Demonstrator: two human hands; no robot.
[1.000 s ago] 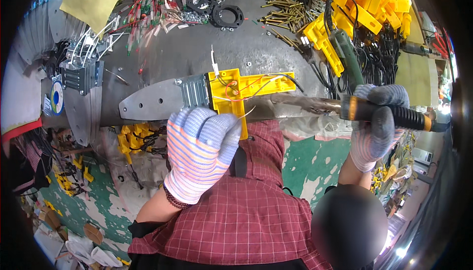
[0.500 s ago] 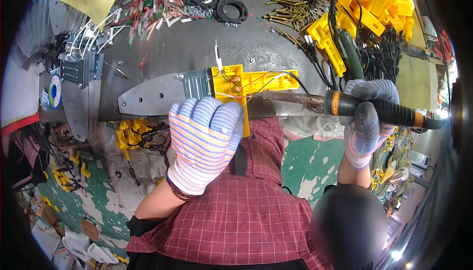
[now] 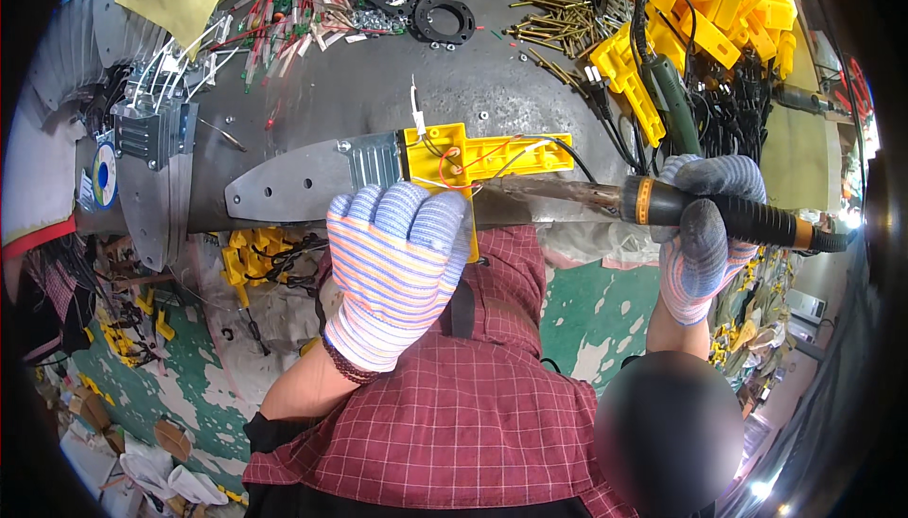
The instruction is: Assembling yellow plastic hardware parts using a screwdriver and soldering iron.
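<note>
Yellow housing (image 3: 437,144): on the counter (image 3: 369,87), just beyond the left hand (image 3: 397,244), longer arm pointing right, grey plate (image 3: 284,182) joined at left.
Soldering iron (image 3: 586,193): nearly parallel to that arm, tip leftward at the housing; contact impossible to tell.
Left hand: nearer, fingers curled at the near edge; tips hidden, hold unclear.
Right hand (image 3: 705,225): well apart rightward, wrapped around the iron's black handle.

Head view: left fisheye, head-worn, facing down
Bench (image 3: 378,78): close below, spanning the upper half
Floor (image 3: 575,296): farther beneath, lower half
Rim: curved, dark
</note>
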